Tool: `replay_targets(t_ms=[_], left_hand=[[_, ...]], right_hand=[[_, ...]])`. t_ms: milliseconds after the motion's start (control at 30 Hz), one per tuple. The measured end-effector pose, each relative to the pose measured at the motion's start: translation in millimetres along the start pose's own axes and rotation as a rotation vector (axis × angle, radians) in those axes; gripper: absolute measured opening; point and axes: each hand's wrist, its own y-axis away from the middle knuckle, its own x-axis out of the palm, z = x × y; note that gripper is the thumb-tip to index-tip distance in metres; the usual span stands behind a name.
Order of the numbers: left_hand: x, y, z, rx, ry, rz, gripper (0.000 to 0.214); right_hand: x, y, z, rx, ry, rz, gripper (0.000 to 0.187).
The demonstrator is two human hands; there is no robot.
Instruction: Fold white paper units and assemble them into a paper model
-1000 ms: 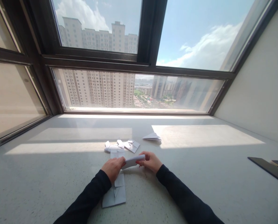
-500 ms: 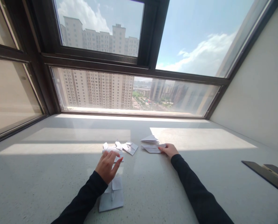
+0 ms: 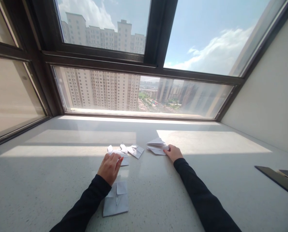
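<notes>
My left hand [image 3: 110, 167] lies palm down with fingers stretched out on a folded white paper piece [image 3: 123, 160] near the middle of the stone sill. My right hand [image 3: 173, 152] reaches forward and pinches the edge of a folded white paper [image 3: 155, 148] that rests on a small stack of finished folded papers [image 3: 155, 141]. A partly folded white sheet [image 3: 116, 198] lies under my left forearm. More small folded paper pieces [image 3: 135, 150] lie between the two hands.
The pale speckled sill [image 3: 61, 180] runs below a dark-framed window [image 3: 155, 66]. A dark flat board with a phone-like object [image 3: 279, 177] sits at the right edge. A plain wall [image 3: 267, 96] rises on the right.
My right hand carried the folded paper from in front of me forward onto the stack at the right. My left hand let go of it and settled flat on the papers ahead.
</notes>
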Motion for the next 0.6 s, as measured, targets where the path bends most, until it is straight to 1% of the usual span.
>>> replay_targets(t_ms=[33,133,200,267,300,333,367,400,433,500,533,567,600], left_hand=[[0.1,0.1,0.5,-0.004,-0.001,0.004,0.028],[-0.2,-0.4,3.9,-0.021,-0.017,-0.004,0.028],[-1.1,-1.4,7.7,-0.043,-0.042,-0.009,0.027],[-2.8,-2.7,12.6,-0.073,-0.085,0.002,0.026],[-3.9,-3.2,15.3,-0.089,-0.113,0.017,0.026],[-4.9,-3.7,18.1,-0.104,-0.145,0.036,0.026],[-5.8,-4.1,20.9,-0.12,-0.176,0.058,0.025],[-6.6,-4.2,23.7,-0.136,-0.207,0.079,0.025],[-7.0,-4.1,26.3,-0.155,-0.234,0.098,0.024],[-7.0,-3.4,31.0,-0.192,-0.273,0.129,0.023],[-6.5,-2.8,32.8,-0.211,-0.285,0.143,0.022],[-5.7,-2.1,34.3,-0.23,-0.289,0.157,0.022],[-4.6,-1.5,35.3,-0.252,-0.287,0.17,0.023]], right_hand=[[0.8,1.3,0.1,0.003,0.012,-0.03,0.011],[-0.2,5.2,-0.5,0.027,0.042,-0.134,0.03],[-5.6,6.5,0.4,0.048,0.054,-0.186,0.039],[-14.8,7.5,6.4,0.061,0.043,-0.24,0.04],[-20.1,8.8,12.6,0.042,0.015,-0.262,0.039],[-25.1,11.3,21.6,0.003,-0.032,-0.278,0.036],[-29.3,15.7,33.4,-0.074,-0.101,-0.264,0.032],[-32.2,22.2,47.6,-0.176,-0.179,-0.212,0.028],[-33.5,31.0,63.6,-0.271,-0.233,-0.109,0.026],[-31.2,53.8,96.9,-0.459,-0.259,0.111,0.026],[-28.2,66.3,112.1,-0.546,-0.243,0.2,0.026],[-24.6,78.4,124.9,-0.605,-0.223,0.28,0.026],[-20.8,89.1,134.8,-0.631,-0.21,0.343,0.027]])
